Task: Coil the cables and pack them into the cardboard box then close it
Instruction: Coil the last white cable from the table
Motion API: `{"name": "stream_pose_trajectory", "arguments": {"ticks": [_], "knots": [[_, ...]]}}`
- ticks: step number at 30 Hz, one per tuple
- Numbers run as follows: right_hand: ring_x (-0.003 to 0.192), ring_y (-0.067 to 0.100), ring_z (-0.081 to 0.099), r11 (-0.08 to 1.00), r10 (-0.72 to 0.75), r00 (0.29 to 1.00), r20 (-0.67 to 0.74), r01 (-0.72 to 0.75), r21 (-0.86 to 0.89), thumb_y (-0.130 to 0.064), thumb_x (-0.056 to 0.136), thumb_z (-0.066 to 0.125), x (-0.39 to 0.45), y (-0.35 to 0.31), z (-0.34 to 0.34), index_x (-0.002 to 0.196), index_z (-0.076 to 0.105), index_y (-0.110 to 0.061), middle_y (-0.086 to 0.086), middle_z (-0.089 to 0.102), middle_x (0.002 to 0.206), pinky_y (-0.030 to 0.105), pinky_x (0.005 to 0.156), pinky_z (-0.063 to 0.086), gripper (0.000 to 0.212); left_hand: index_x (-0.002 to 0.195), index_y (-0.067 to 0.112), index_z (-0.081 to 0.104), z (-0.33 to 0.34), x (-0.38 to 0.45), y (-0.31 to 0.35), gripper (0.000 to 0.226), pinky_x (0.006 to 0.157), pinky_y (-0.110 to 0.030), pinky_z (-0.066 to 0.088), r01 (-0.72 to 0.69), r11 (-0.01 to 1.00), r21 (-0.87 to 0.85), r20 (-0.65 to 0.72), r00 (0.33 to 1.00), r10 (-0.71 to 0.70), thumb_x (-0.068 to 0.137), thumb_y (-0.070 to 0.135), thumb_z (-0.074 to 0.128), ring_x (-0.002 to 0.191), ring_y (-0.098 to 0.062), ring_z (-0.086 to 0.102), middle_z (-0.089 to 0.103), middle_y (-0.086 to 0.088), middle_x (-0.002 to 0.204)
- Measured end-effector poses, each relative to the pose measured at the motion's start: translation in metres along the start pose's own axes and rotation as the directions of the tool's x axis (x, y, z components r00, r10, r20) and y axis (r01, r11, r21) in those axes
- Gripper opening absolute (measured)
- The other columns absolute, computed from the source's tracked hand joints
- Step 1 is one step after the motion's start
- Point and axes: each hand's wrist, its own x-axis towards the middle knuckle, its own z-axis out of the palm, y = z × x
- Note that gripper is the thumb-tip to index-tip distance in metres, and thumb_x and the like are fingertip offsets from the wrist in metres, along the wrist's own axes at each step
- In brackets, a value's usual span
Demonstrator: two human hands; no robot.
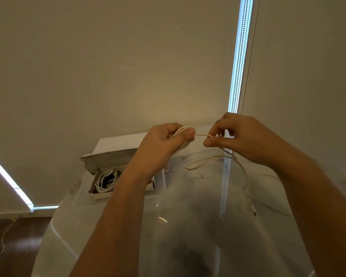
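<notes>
A thin white cable [240, 170] runs between both hands above the table. My left hand [164, 144] grips a small bundle of its loops in curled fingers. My right hand [236, 136] pinches the strand just to the right of it. The slack hangs from my right hand in loops, and its plug end [253, 210] lies on the table at the right. The open cardboard box [100, 194] stands at the table's back left, behind my left forearm. A coiled white cable [106, 179] lies inside it, and the lid [116, 143] stands up behind.
The glossy white table [188, 226] reflects the window light. A wall and closed blinds rise right behind it, with a bead chain [250, 56] hanging at the right. Dark floor with a thin cord [3, 240] shows at the lower left.
</notes>
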Motion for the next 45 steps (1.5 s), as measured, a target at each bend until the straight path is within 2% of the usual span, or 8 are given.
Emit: {"name": "stream_pose_trajectory", "arguments": {"ticks": [6,11,20,29,32,35,39,45], "knots": [[0.085,0.005,0.058,0.998,0.031,0.999,-0.032,-0.029,0.055,-0.053,0.096,0.049,-0.002,0.000,0.002,0.095,0.071,-0.028,-0.011,0.064,0.092,0.023,0.075,0.044,0.034,0.079,0.019,0.074,-0.002,0.004,-0.007,0.034,0.040,-0.020,0.037,0.029,0.999,-0.017,-0.160,0.987,-0.031,0.098,0.043,0.062,0.049,-0.015,0.037,0.040,-0.007,0.062],[0.089,0.010,0.061,0.995,0.092,0.993,0.073,-0.095,0.028,-0.042,0.100,0.050,-0.001,0.011,0.009,0.089,0.072,-0.030,-0.006,0.063,0.095,0.029,0.081,0.047,0.027,0.083,0.014,0.076,-0.003,0.009,-0.008,0.033,0.055,-0.025,0.036,0.071,0.977,-0.201,-0.271,0.954,-0.125,0.098,0.039,0.063,0.046,-0.007,0.036,0.041,0.010,0.049],[0.084,0.012,0.058,0.993,0.119,0.970,0.212,-0.117,-0.021,-0.027,0.098,0.063,0.000,0.017,0.020,0.095,0.060,-0.039,-0.005,0.060,0.094,0.022,0.073,0.047,0.012,0.080,0.011,0.075,-0.004,0.011,-0.010,0.031,0.041,-0.016,0.034,0.126,0.920,-0.371,-0.374,0.886,-0.273,0.099,0.034,0.064,0.042,-0.008,0.035,0.041,0.007,0.049],[0.113,0.008,0.056,0.988,0.106,0.990,-0.095,-0.094,0.125,-0.030,0.106,0.047,0.004,0.004,0.025,0.110,0.070,-0.033,-0.011,0.062,0.120,0.024,0.095,0.042,0.023,0.080,0.008,0.072,0.009,0.011,-0.009,0.034,0.038,-0.016,0.033,0.232,0.921,-0.311,-0.311,0.891,-0.330,0.097,0.035,0.065,0.037,-0.011,0.033,0.039,0.004,0.050],[0.101,-0.001,0.062,0.956,0.135,0.985,-0.109,-0.101,0.274,-0.046,0.105,0.040,0.003,-0.015,0.022,0.114,0.069,-0.030,-0.017,0.069,0.105,0.017,0.085,0.044,0.034,0.080,0.008,0.073,0.013,0.013,-0.010,0.036,0.042,-0.021,0.032,0.238,0.927,-0.288,-0.312,0.892,-0.326,0.097,0.038,0.064,0.041,-0.012,0.032,0.039,0.003,0.050],[0.090,0.001,0.064,0.955,0.153,0.988,0.002,-0.149,0.256,-0.054,0.092,0.061,0.002,-0.026,0.023,0.113,0.065,-0.031,-0.015,0.068,0.095,0.016,0.074,0.047,0.031,0.075,0.013,0.071,0.013,0.012,-0.008,0.034,0.043,-0.021,0.032,0.234,0.924,-0.303,-0.305,0.895,-0.326,0.097,0.038,0.064,0.039,-0.009,0.033,0.040,0.007,0.046],[0.080,0.010,0.069,0.929,0.235,0.971,0.042,-0.237,0.284,-0.034,0.088,0.076,0.003,-0.025,0.030,0.111,0.061,-0.028,-0.008,0.070,0.089,0.027,0.074,0.056,0.028,0.073,0.013,0.067,0.012,0.013,-0.008,0.031,0.045,-0.023,0.026,0.217,0.881,-0.421,-0.250,0.906,-0.343,0.097,0.032,0.065,0.043,-0.011,0.029,0.038,0.006,0.047],[0.065,0.016,0.072,0.743,0.409,0.912,-0.022,-0.319,0.589,-0.016,0.100,0.059,0.005,-0.023,0.037,0.103,0.064,-0.015,0.006,0.066,0.083,0.039,0.077,0.064,0.006,0.069,0.014,0.060,0.014,0.013,-0.005,0.033,0.045,-0.024,0.020,0.265,0.776,-0.573,-0.064,0.929,-0.365,0.098,0.028,0.064,0.044,-0.011,0.022,0.030,0.006,0.048]]}}
